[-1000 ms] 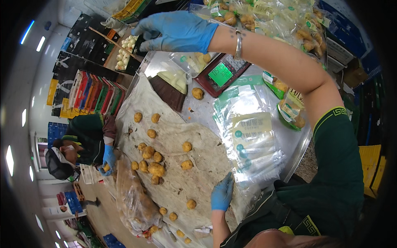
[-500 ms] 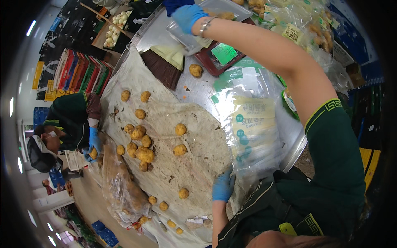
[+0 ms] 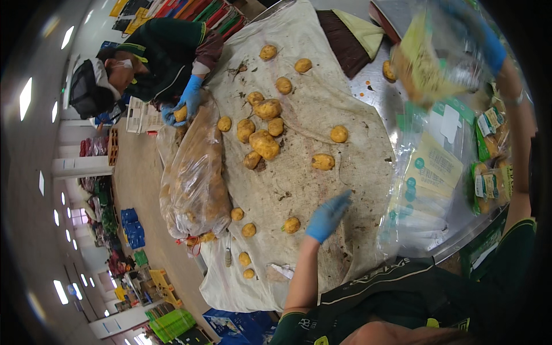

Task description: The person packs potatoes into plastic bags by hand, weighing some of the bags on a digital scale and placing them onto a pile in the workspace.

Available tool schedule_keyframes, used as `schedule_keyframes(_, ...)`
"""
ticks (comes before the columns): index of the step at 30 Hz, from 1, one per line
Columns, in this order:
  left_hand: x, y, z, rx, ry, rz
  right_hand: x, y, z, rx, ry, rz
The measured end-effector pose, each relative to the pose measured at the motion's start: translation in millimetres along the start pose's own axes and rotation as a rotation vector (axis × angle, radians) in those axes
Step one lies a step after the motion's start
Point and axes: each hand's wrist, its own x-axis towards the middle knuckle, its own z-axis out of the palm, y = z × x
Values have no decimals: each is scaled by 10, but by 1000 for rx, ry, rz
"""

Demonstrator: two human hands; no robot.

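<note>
My left hand (image 3: 330, 217), in a blue glove, is held over the dirty white cloth (image 3: 310, 190) with its fingers stretched out and nothing in them. Nearest to it are a potato (image 3: 291, 225) and another potato (image 3: 323, 161). At the upper right, my blue-gloved right hand (image 3: 486, 37) is smeared by motion. It grips a clear plastic bag (image 3: 428, 60) with a yellowish panel and what look like potatoes inside. Below that bag, flat printed plastic bags (image 3: 431, 172) lie on the metal table. More potatoes (image 3: 264, 144) are scattered over the cloth.
Across the table, a co-worker's gloved hands (image 3: 187, 103) hold a potato above a big clear sack of potatoes (image 3: 195, 178). A brush (image 3: 348, 43) lies at the far edge. Filled potato packs (image 3: 491, 178) are at the right. A small handled tool (image 3: 228, 257) rests near the left edge.
My right hand has come away from the scale and tray to the right, now with a bag. My left hand has moved off the table's near edge over the cloth. The view has turned left.
</note>
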Motion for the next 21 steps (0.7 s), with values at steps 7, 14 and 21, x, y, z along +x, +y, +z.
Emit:
schedule_keyframes(7, 628, -507, -1469, -93, 669, 106, -822, -97, 1415, 301, -467, 411)
schedule_keyframes(14, 1609, -1175, -2847, 139, 819, -164, -1830, -269, 2276, 616, -505, 662)
schedule_keyframes(21, 1815, -1171, -2866, 533, 619, -122, -1911, -444, 2143, 253, -636, 575)
